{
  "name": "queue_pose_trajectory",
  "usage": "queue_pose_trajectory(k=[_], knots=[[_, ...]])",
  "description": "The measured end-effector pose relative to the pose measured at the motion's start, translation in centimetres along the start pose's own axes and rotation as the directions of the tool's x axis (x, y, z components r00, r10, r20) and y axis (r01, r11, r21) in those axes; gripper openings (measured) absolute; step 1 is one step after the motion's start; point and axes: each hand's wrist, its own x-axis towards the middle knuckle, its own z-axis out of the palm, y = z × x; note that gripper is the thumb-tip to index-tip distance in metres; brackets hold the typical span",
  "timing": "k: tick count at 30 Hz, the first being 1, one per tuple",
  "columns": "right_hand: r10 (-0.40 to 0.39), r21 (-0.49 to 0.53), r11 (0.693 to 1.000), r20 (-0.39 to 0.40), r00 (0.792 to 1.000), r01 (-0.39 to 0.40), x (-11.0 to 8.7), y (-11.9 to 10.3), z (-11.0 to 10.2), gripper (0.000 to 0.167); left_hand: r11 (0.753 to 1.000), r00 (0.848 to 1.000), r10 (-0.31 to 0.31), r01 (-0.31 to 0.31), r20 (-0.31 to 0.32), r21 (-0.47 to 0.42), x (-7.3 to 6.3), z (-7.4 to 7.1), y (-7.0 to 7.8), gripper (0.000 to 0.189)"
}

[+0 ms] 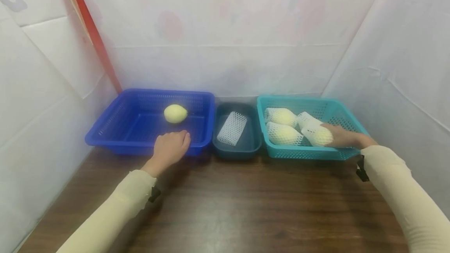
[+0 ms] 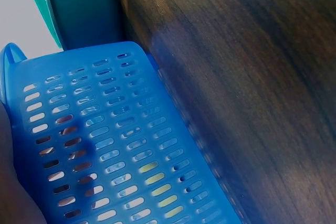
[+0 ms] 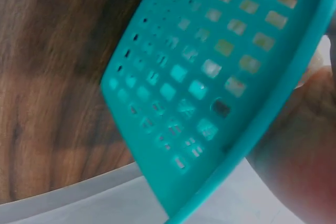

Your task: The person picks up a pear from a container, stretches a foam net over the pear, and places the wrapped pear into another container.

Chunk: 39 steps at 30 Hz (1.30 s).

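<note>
My right hand (image 1: 339, 136) reaches over the right end of the teal basket (image 1: 302, 152) and grips a pale yellow fruit in a white foam net (image 1: 321, 135). Other netted fruits (image 1: 283, 134) lie beside it in the same basket. In the right wrist view, the basket's slotted wall (image 3: 173, 87) covers most of the grip. Over the front rim of the blue basket (image 1: 123, 143) is my left hand (image 1: 170, 147), loosely curled with its fingertips partly hidden. Just beyond that hand, a bare pale yellow fruit (image 1: 175, 113) with a pointed end lies inside.
Between the two baskets stands a dark grey-blue tray (image 1: 236, 154) with an empty white foam net (image 1: 232, 128) in it. All three sit on a brown wood-grain table (image 1: 239, 202), backed by white patterned sheeting (image 1: 228, 22). A red strip (image 1: 93, 30) runs down at the back left.
</note>
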Motion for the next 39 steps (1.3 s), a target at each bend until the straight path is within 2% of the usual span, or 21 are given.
queue_pose_trajectory(k=[3,6,9,13,16,18,21,25,28,31,34,39], knots=[[0.054,0.101,0.993,0.047,0.997,-0.059,-0.1,0.5,0.1,0.089,1.0,1.0,0.003,-0.003,0.001,0.0,0.0,-0.1,0.0,0.036],[0.08,0.136,0.987,0.072,0.994,-0.089,0.1,0.3,0.2,0.091,1.0,1.0,0.004,-0.004,0.004,0.003,0.0,-0.1,0.0,0.037],[0.097,0.088,0.991,0.045,0.994,-0.101,0.4,-0.6,0.3,0.092,1.0,1.0,0.001,-0.001,0.007,0.001,0.0,-0.2,0.0,0.037],[0.107,-0.044,0.993,-0.071,0.992,-0.11,0.7,-2.5,0.7,0.088,1.0,1.0,0.0,0.0,0.012,-0.004,0.0,-0.2,0.0,0.037],[0.047,-0.079,0.995,-0.161,0.986,-0.06,0.9,-4.6,1.1,0.079,1.0,1.0,-0.003,0.003,0.017,-0.003,-0.1,-0.1,0.0,0.037],[-0.014,-0.067,0.998,-0.202,0.979,0.001,0.9,-6.2,1.5,0.074,1.0,1.0,-0.006,0.006,0.02,0.001,-0.1,-0.1,0.0,0.037],[-0.102,-0.061,0.994,-0.234,0.967,0.09,0.9,-8.1,2.3,0.067,1.0,1.0,-0.008,0.008,0.023,0.0,-0.1,-0.2,0.1,0.038],[-0.167,-0.056,0.986,-0.254,0.953,0.157,1.0,-10.0,3.9,0.06,1.0,0.999,-0.005,0.005,0.035,-0.013,-0.1,-0.3,0.1,0.039],[-0.192,-0.068,0.981,-0.255,0.948,0.18,1.1,-11.3,5.2,0.055,1.0,0.999,-0.004,0.005,0.049,-0.019,-0.1,-0.4,0.0,0.039],[-0.219,-0.137,0.973,-0.267,0.938,0.188,1.2,-12.2,6.6,0.051,1.0,0.998,-0.007,0.008,0.061,-0.021,0.0,-0.6,0.1,0.039],[-0.253,-0.264,0.949,-0.301,0.919,0.175,1.3,-12.5,7.9,0.046,1.0,0.997,-0.008,0.011,0.08,-0.026,0.0,-0.8,0.1,0.039],[-0.299,-0.403,0.902,-0.321,0.899,0.156,1.7,-12.6,9.4,0.031,0.999,0.994,-0.003,0.009,0.112,-0.052,0.1,-1.3,0.2,0.037]])
